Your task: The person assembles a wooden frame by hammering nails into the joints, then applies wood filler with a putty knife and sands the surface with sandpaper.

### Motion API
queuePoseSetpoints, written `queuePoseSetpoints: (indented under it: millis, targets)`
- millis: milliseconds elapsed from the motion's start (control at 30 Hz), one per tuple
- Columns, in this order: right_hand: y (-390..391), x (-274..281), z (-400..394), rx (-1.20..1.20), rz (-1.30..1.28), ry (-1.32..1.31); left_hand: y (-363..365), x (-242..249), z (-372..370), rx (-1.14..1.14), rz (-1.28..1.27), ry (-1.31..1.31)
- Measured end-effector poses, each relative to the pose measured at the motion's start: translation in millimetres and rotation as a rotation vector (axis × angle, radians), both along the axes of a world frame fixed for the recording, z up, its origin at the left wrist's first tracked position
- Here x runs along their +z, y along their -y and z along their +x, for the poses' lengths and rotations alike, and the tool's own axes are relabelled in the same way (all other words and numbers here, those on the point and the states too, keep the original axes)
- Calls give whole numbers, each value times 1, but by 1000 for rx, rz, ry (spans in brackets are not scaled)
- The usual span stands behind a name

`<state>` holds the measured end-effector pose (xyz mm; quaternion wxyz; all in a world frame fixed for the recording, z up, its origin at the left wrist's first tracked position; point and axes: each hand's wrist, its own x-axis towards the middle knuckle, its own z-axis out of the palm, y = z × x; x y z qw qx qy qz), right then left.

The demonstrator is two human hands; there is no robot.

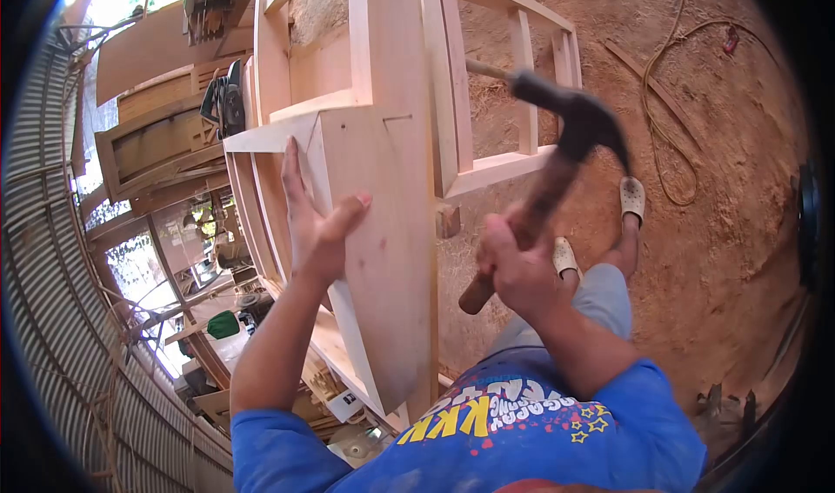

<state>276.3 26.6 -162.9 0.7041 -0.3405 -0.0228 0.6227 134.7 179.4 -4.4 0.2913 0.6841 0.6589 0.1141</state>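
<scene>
My right hand [520, 267] is wrapped round the wooden handle of a claw hammer [565, 149], which is raised to the right of the pale wooden frame. Its dark metal head is slightly blurred. My left hand [322, 228] lies against the edge of a wide wooden board [387, 258], fingers stretched along its side and thumb apart on its face. A thin nail [398, 117] shows near the upper part of the board, seemingly lying over or bent. To its left is a small dark spot, a nail head or hole.
Another slatted wooden frame [496, 176] stands on the right. A dark power tool [228, 100] rests at the upper left. A yellowish cord [648, 102] and a wood strip [657, 93] lie on the dirt floor [713, 258]. Corrugated metal sheeting [61, 258] lines the left.
</scene>
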Motion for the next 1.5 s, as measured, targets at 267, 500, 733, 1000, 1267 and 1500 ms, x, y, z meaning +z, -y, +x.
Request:
queuePoseSetpoints:
  millis: [267, 500, 733, 1000, 1267, 1500]
  targets:
    - [7, 17, 26, -413, 169, 43, 6, 1, 5, 42, -56, 111]
    - [-7, 8, -15, -36, 15, 195, 7, 3, 8, 51, -93, 186]
    - [6, 12, -1, -677, 200, 133, 3, -1, 6, 30, -57, 179]
    - [-9, 29, 14, -521, 229, 41, 5, 3, 8, 63, -106, 179]
    - [-47, 9, -24, -36, 21, 148, 1, 1, 15, 38, -65, 253]
    - [-8, -13, -50, -306, 150, 217, 7, -1, 8, 75, -80, 249]
